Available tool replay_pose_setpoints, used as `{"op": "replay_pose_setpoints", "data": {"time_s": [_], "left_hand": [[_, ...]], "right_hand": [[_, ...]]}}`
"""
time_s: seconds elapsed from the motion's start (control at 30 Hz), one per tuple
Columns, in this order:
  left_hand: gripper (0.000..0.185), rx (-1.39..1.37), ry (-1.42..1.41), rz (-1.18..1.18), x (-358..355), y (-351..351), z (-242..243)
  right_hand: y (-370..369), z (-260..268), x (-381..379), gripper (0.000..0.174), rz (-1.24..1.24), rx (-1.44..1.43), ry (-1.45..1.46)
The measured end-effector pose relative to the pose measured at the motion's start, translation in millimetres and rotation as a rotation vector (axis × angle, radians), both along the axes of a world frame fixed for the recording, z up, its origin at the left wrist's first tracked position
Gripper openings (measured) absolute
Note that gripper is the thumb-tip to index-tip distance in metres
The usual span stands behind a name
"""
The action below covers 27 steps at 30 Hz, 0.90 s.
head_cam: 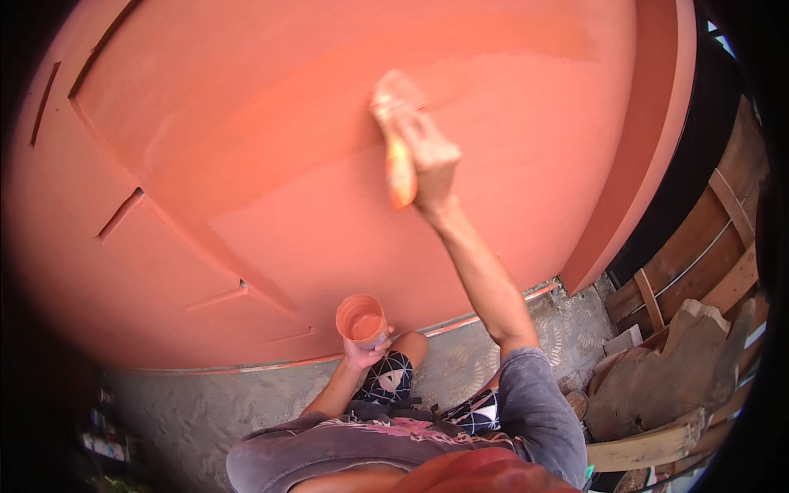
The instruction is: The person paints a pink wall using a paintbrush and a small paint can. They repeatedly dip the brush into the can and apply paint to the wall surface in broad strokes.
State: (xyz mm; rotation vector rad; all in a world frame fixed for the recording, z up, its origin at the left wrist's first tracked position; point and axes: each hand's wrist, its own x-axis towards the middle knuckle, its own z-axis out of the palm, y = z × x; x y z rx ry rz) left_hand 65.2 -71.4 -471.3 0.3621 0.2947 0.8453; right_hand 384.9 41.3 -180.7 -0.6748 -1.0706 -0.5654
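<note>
My right hand, slightly blurred, grips a paintbrush with an orange-yellow handle. The brush head points up and touches or lies very close to a large salmon-coloured wall. A darker, more orange band of paint runs across the wall's upper part, on both sides of the brush. Low in front of me, my left hand holds a round plastic container with salmon-coloured paint inside, its open top facing up. The bristles are partly blurred.
Grooves and small ledges mark the wall's left side. A darker vertical trim stands at the right. Patterned paving runs along the wall's base. Wooden boards and a rough wood slab lie on the right, near a wooden partition.
</note>
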Motion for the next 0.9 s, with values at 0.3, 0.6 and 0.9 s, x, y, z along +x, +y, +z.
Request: {"op": "replay_pose_setpoints", "data": {"time_s": [0.3,0.6,0.9], "left_hand": [[0.058,0.043,-0.118,-0.095,59.2,46.5,-17.7],[0.056,0.043,-0.157,-0.343,63.9,94.1,-48.1],[0.056,-0.031,-0.092,-0.405,74.5,101.5,-59.1]], "right_hand": [[23.5,24.7,44.6,0.016,0.929,-0.021,0.275],[53.3,-18.9,237.7,0.013,-0.046,0.211,0.553],[-25.3,-6.3,14.1,0.025,0.407,0.04,-0.295]]}}
